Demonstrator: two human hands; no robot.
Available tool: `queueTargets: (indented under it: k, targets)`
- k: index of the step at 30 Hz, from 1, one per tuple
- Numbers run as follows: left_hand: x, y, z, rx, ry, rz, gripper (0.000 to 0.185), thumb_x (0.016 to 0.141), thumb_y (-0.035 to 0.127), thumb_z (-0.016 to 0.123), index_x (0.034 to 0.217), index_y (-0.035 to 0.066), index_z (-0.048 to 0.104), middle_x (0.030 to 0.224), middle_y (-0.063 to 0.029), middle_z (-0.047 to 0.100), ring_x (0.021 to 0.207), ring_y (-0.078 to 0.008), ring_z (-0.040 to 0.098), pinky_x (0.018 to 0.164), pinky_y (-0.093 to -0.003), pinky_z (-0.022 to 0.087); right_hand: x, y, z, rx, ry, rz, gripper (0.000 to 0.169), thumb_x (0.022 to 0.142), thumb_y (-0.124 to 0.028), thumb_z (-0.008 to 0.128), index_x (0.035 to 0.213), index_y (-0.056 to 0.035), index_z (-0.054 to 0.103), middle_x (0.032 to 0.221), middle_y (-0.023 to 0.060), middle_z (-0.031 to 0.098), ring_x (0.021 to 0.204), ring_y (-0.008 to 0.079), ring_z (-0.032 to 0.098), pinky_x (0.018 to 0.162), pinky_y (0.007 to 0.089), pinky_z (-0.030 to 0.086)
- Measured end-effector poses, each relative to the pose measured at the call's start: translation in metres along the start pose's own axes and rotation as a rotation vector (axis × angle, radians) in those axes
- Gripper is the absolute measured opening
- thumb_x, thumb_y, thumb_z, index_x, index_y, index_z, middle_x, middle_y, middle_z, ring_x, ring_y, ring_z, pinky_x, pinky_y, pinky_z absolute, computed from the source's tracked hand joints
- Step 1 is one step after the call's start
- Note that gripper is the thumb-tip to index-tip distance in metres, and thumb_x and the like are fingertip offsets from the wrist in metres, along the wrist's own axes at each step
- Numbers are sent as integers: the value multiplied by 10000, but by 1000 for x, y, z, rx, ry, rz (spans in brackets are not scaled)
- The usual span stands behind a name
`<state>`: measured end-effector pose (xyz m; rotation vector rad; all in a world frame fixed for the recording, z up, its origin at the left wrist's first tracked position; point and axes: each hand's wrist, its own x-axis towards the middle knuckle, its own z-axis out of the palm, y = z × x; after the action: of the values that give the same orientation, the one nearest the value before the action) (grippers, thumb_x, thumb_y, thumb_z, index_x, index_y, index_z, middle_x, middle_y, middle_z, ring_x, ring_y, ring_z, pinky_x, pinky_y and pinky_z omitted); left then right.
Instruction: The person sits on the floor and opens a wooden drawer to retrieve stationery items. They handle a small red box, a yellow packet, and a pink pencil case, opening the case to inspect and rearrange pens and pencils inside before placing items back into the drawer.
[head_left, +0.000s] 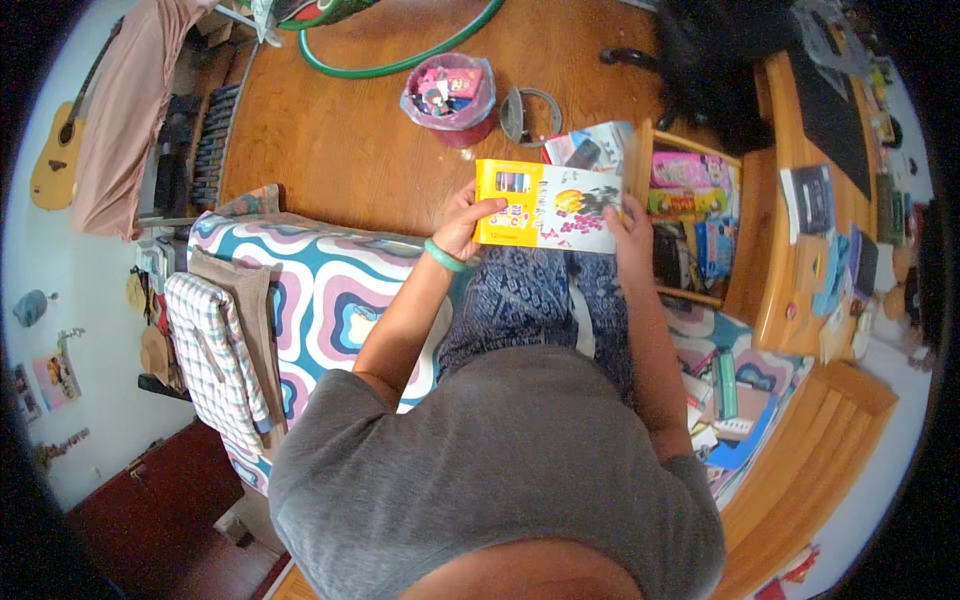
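Note:
A flat yellow and white cardboard box of colouring sticks (551, 205), with a small window showing its contents, is held level above my lap. My left hand (469, 217), with a green bangle at the wrist, grips its yellow end, thumb on top. At the white end, my right hand (630, 229) holds the other edge with thumb and fingers. Just beyond the box lie papers or packets with a dark item (585, 152) on them. An open wooden drawer (686, 296) to the right holds pink, yellow and blue packets.
A lined bin (461, 131) filled with things stands on the wooden floor beside a grey ring-shaped object (512, 116). Folded clothes (214, 352) lie on the patterned bed at left. Right of me are a wooden desk (776, 300) and a green case (725, 386) among papers.

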<state>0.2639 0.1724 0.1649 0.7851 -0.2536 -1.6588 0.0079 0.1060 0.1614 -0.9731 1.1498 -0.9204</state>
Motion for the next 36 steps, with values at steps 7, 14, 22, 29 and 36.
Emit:
queueTargets:
  k: [7, 14, 22, 29, 36]
  targets:
    - [86, 21, -119, 10, 450, 286, 330, 849, 13, 624, 1160, -28, 523, 1080, -145, 641, 943, -288, 660, 818, -413, 569, -2, 27, -16, -1089, 68, -295, 552, 801, -182, 702, 1275, -43, 454, 1327, 208, 418, 1207, 378, 423, 991, 485, 370]
    - [218, 53, -241, -95, 664, 647, 457, 883, 41, 604, 1305, 31, 429, 1205, -149, 580, 1049, -298, 611, 884, -447, 528, -6, 30, -21, -1317, 35, -324, 569, 784, -203, 691, 1284, -72, 453, 1400, 212, 334, 1285, 423, 306, 1038, 559, 277]
    - [302, 44, -301, -288, 837, 440, 419, 949, 170, 557, 1337, 84, 424, 1272, -126, 558, 1097, -303, 590, 913, -508, 503, 10, 23, -17, -1352, 49, -281, 536, 772, -253, 662, 1251, -89, 487, 1354, 193, 401, 1259, 409, 355, 1031, 542, 299]
    - [332, 35, -379, -120, 672, 232, 450, 962, 270, 525, 1367, 118, 404, 1321, -144, 516, 1185, -351, 514, 974, -591, 430, 16, 23, -13, -1356, 92, -243, 518, 747, -241, 677, 1213, -90, 507, 1342, 171, 406, 1264, 395, 355, 1040, 526, 291]
    - [324, 57, -408, -107, 620, 55, 422, 978, 291, 488, 1344, 91, 425, 1262, -153, 552, 1139, -364, 538, 937, -589, 472, 16, 22, -16, -1304, 114, -205, 455, 759, -236, 675, 1172, -107, 536, 1326, 155, 419, 1262, 378, 365, 1045, 509, 290]
